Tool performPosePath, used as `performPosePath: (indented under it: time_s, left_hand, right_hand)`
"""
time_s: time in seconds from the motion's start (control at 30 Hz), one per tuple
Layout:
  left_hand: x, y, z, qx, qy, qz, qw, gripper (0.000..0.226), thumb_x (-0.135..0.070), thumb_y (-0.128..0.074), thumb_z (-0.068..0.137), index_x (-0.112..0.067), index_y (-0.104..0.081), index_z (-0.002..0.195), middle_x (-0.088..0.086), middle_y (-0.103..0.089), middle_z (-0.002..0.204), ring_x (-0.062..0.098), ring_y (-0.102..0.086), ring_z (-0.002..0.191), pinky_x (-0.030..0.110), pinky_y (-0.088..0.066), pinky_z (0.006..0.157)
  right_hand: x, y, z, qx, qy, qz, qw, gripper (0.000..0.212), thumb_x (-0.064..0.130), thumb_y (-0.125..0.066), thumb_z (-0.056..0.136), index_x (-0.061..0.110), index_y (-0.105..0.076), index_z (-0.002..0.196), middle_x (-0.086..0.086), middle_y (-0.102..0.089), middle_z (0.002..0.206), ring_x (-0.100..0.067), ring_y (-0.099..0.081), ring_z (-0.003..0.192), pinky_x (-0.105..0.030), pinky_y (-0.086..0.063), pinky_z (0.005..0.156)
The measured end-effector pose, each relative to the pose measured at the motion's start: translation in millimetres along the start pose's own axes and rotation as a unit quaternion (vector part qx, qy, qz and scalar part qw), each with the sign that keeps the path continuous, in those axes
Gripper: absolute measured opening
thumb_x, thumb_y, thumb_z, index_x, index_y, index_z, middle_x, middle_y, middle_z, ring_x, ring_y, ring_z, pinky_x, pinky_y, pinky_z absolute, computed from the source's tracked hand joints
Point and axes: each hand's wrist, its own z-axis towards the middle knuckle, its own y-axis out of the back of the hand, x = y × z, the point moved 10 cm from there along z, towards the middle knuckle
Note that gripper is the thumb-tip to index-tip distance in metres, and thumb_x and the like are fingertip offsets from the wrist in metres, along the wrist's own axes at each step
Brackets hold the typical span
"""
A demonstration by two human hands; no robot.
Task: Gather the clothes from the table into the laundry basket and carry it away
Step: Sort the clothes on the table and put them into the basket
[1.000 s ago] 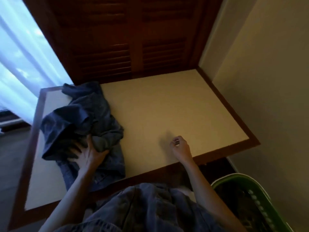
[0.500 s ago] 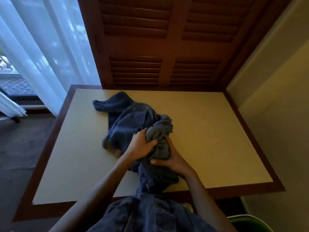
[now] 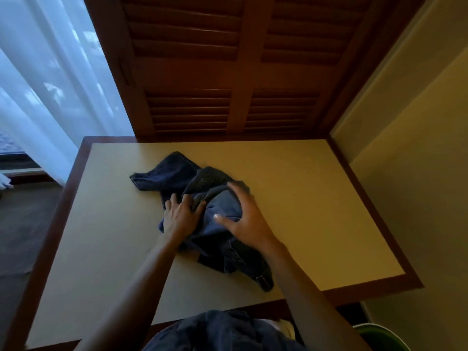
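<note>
One crumpled pair of dark blue jeans (image 3: 202,209) lies near the middle of the bench (image 3: 316,211), and both hands are on it. The left hand (image 3: 181,215) digs its fingers (image 3: 188,200) into the folds on the left side of the heap, gripping cloth. The right hand (image 3: 247,219) is spread over the top of the bundle, fingers fairly straight and pressing down, not clenched round anything that shows.

The step in hand looks like bunching the garment for a lift. To do it well, I would draw the loose leg that trails toward the far left corner and the waistband end lying toward the near edge in under the palms first, so that nothing drags or snags on the bench rim. Then scoop from both sides and swing right, where a sliver of the green laundry basket (image 3: 379,335) shows at the lower right, below the bench edge.

Count: one garment on the bench, one basket partly in view, two hands.
</note>
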Motion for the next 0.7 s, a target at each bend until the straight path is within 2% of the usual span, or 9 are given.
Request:
performPosePath:
  time_s: [0.1, 0.17, 0.23, 0.3, 0.37, 0.43, 0.53, 0.63, 0.7]
  left_hand:
    - [20.0, 1.6, 12.2, 0.021, 0.016, -0.070, 0.997, 0.040, -0.053, -0.060, 0.093, -0.018, -0.049, 0.109, 0.011, -0.060, 0.109, 0.035, -0.059, 0.107, 0.043, -0.049, 0.084]
    - [26.8, 16.1, 25.2, 0.050, 0.030, -0.111, 0.992, 0.038, -0.047, -0.068, 0.090, -0.019, -0.051, 0.109, 0.005, -0.062, 0.102, 0.029, -0.064, 0.095, 0.044, -0.057, 0.080]
    - [35.3, 32.8, 39.1, 0.067, 0.044, -0.139, 0.987, 0.029, -0.039, -0.069, 0.092, -0.019, -0.056, 0.109, 0.006, -0.068, 0.099, 0.028, -0.070, 0.088, 0.042, -0.063, 0.070]
    - [43.3, 52.7, 55.4, 0.036, 0.034, -0.106, 0.993, 0.024, -0.040, -0.064, 0.095, -0.019, -0.060, 0.107, 0.009, -0.072, 0.098, 0.027, -0.071, 0.084, 0.039, -0.062, 0.066]
    - [53.1, 67.7, 72.0, -0.010, 0.032, -0.047, 0.998, 0.044, -0.055, -0.061, 0.092, -0.020, -0.057, 0.119, 0.015, -0.067, 0.120, 0.030, -0.065, 0.104, 0.044, -0.056, 0.085]
    - [67.9, 61.0, 87.0, 0.011, 0.068, -0.033, 0.997, 0.083, -0.073, -0.059, 0.084, -0.024, -0.037, 0.147, 0.017, -0.043, 0.151, 0.039, -0.045, 0.135, 0.054, -0.044, 0.107]
    - [74.1, 25.4, 91.4, 0.087, 0.099, -0.036, 0.991, 0.111, -0.089, -0.049, 0.074, -0.031, -0.009, 0.160, 0.012, -0.010, 0.168, 0.041, -0.020, 0.151, 0.057, -0.027, 0.119]
    - [55.5, -11.5, 81.6, 0.126, 0.085, 0.008, 0.988, 0.104, -0.092, -0.026, 0.079, -0.031, -0.009, 0.161, 0.012, -0.014, 0.168, 0.040, -0.024, 0.150, 0.056, -0.024, 0.120]
    - [38.8, -18.3, 77.0, 0.109, 0.092, 0.044, 0.989, 0.096, -0.086, -0.015, 0.087, -0.025, -0.015, 0.161, 0.021, -0.032, 0.160, 0.042, -0.036, 0.144, 0.055, -0.026, 0.116]
  right_hand:
    - [-34.7, -59.8, 5.2, 0.132, -0.024, -0.160, 0.978, 0.092, 0.061, -0.065, 0.084, 0.035, -0.016, 0.157, 0.010, 0.008, 0.166, -0.018, 0.000, 0.153, -0.047, -0.019, 0.122]
    - [-54.5, -80.6, 5.4, 0.162, -0.033, -0.236, 0.958, 0.090, 0.068, -0.054, 0.088, 0.037, -0.007, 0.157, 0.012, 0.025, 0.163, -0.023, 0.008, 0.153, -0.052, -0.015, 0.122]
    - [-65.5, -85.1, 8.6, 0.160, -0.036, -0.278, 0.947, 0.088, 0.071, -0.046, 0.089, 0.035, -0.005, 0.158, 0.011, 0.028, 0.162, -0.025, 0.010, 0.153, -0.053, -0.013, 0.122]
    - [-70.0, -83.6, 10.6, 0.159, -0.041, -0.276, 0.947, 0.089, 0.077, -0.041, 0.087, 0.037, -0.004, 0.157, 0.013, 0.026, 0.162, -0.021, 0.012, 0.153, -0.050, -0.009, 0.123]
    - [-64.0, -78.3, 7.6, 0.120, -0.036, -0.186, 0.974, 0.088, 0.080, -0.039, 0.086, 0.041, -0.005, 0.157, 0.015, 0.017, 0.165, -0.012, 0.010, 0.153, -0.044, -0.007, 0.123]
    - [-57.9, -59.2, -4.0, 0.011, -0.049, -0.025, 0.998, 0.080, 0.072, -0.043, 0.091, 0.037, -0.014, 0.157, 0.015, -0.003, 0.166, -0.002, -0.004, 0.152, -0.039, -0.016, 0.124]
    - [-89.9, -26.3, -32.4, -0.129, -0.127, 0.071, 0.981, 0.069, 0.066, -0.044, 0.092, 0.039, -0.024, 0.152, 0.018, -0.022, 0.159, 0.008, -0.020, 0.144, -0.037, -0.029, 0.120]
    - [-137.8, -21.0, -50.1, -0.076, -0.270, 0.098, 0.955, 0.079, 0.082, -0.047, 0.081, 0.056, -0.014, 0.148, 0.009, -0.024, 0.161, -0.019, -0.033, 0.145, -0.047, -0.039, 0.113]
    - [-162.8, -30.5, -62.3, -0.049, -0.359, 0.155, 0.919, 0.089, 0.073, -0.054, 0.085, 0.042, -0.009, 0.155, -0.003, -0.035, 0.157, -0.031, -0.045, 0.137, -0.048, -0.045, 0.106]
